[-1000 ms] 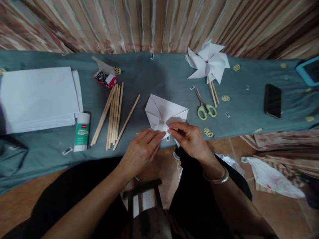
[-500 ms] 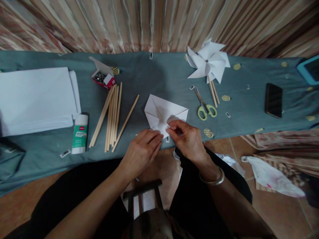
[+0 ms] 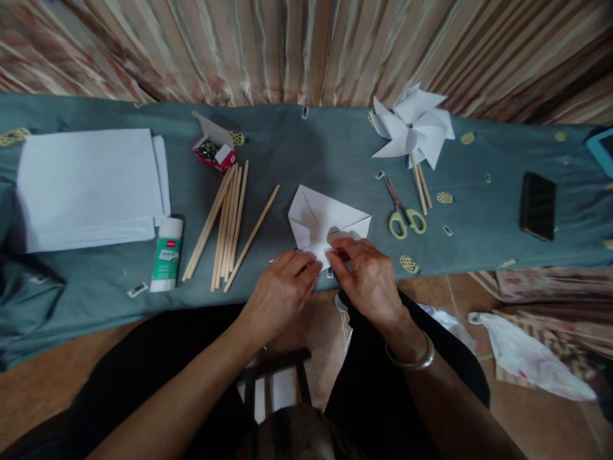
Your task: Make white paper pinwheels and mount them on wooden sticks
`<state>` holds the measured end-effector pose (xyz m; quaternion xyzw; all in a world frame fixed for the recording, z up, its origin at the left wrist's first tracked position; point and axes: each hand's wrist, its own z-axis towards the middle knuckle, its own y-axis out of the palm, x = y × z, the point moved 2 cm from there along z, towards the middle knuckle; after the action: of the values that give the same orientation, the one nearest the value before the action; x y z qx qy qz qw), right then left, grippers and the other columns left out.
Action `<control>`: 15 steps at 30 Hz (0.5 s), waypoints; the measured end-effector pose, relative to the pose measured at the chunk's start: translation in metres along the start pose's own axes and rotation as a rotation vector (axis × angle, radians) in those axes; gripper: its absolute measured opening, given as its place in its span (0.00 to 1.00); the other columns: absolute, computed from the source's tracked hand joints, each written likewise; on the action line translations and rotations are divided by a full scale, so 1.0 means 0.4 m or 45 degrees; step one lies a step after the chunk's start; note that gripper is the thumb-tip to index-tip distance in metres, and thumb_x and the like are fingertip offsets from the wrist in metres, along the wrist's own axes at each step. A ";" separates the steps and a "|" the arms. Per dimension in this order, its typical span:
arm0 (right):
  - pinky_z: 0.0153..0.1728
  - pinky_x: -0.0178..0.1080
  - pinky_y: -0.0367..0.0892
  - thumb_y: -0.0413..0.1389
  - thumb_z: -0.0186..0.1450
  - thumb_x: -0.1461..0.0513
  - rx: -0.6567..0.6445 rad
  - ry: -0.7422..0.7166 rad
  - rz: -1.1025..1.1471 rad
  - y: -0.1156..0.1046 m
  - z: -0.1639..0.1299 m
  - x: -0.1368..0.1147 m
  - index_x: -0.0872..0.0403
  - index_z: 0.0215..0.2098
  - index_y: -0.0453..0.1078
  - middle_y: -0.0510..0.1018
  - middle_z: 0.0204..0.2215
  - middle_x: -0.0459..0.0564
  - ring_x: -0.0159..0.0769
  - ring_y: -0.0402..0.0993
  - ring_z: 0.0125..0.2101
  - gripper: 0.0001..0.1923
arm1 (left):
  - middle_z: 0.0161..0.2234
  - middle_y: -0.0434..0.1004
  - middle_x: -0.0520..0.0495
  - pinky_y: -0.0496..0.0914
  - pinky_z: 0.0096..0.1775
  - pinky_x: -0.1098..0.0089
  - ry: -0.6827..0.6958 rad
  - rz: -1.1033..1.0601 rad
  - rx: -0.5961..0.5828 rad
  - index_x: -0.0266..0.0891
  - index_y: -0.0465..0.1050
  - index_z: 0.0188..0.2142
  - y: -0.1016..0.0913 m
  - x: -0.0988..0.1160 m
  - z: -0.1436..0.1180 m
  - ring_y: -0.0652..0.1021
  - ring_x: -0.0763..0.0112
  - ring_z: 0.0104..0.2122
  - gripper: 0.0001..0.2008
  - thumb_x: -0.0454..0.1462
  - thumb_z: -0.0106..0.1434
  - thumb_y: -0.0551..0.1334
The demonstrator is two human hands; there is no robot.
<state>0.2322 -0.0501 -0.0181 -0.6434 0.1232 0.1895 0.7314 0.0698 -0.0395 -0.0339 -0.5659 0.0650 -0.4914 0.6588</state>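
A white sheet of paper (image 3: 325, 214) with slits and folded corners lies near the table's front edge. My left hand (image 3: 282, 284) is closed on its near left part, fingertips pressed together on the paper. From the right, my right hand (image 3: 368, 275) pinches the paper's near part between thumb and forefinger. The fingers hide the near corner. To the right are scissors (image 3: 405, 214) with green handles. Farther back lie finished paper pinwheels (image 3: 414, 124) on wooden sticks.
Several wooden sticks (image 3: 225, 223) lie left of the paper, beside a glue stick (image 3: 166, 255) and an opened red box of metal pins (image 3: 213, 153). A stack of white paper (image 3: 90, 185) is at the far left. A phone (image 3: 539, 204) and a blue-framed device (image 3: 601, 150) are at the right.
The view has shifted slightly, so the table's things appear a little farther right. Both hands keep nearly the same hold on the paper.
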 end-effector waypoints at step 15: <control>0.40 0.43 0.66 0.46 0.71 0.60 -0.049 -0.101 -0.181 -0.001 -0.002 -0.015 0.57 0.41 0.75 0.79 0.32 0.55 0.42 0.73 0.35 0.16 | 0.38 0.77 0.41 0.75 0.41 0.63 -0.030 -0.004 -0.065 0.32 0.74 0.43 0.002 0.003 0.000 0.75 0.64 0.40 0.08 0.31 0.68 0.57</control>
<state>0.2271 -0.0518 -0.0151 -0.6563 0.0444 0.1649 0.7349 0.0711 -0.0404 -0.0340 -0.5886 0.0689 -0.4838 0.6440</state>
